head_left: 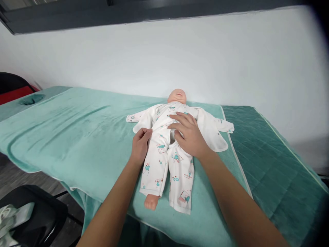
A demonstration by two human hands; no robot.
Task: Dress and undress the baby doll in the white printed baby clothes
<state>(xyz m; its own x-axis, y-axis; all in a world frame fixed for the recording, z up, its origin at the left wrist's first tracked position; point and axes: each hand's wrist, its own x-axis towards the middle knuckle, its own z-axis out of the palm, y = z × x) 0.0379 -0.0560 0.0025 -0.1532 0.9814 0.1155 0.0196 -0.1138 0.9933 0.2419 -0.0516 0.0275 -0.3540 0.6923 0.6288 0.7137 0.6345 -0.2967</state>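
A baby doll (177, 96) lies on its back on a light green towel-like cover (84, 144), its head toward the wall. It wears a white printed top (210, 132), spread open at both sides with the sleeves stretched out, and white printed trousers (156, 161) with an opening at the crotch. One bare foot (151, 201) sticks out of the left trouser leg; the other foot is hidden. My left hand (141, 142) is closed, pinching the trousers' edge at the doll's hip. Across the belly and waistband lies my right hand (189, 133), fingers spread.
A darker green quilted pad (262, 154) covers the right side of the table. Black chairs (33, 212) stand at the lower left and far left, the nearer bearing pale items (15, 219). Behind the table rises a white wall (154, 58) below a dark window frame (128, 12).
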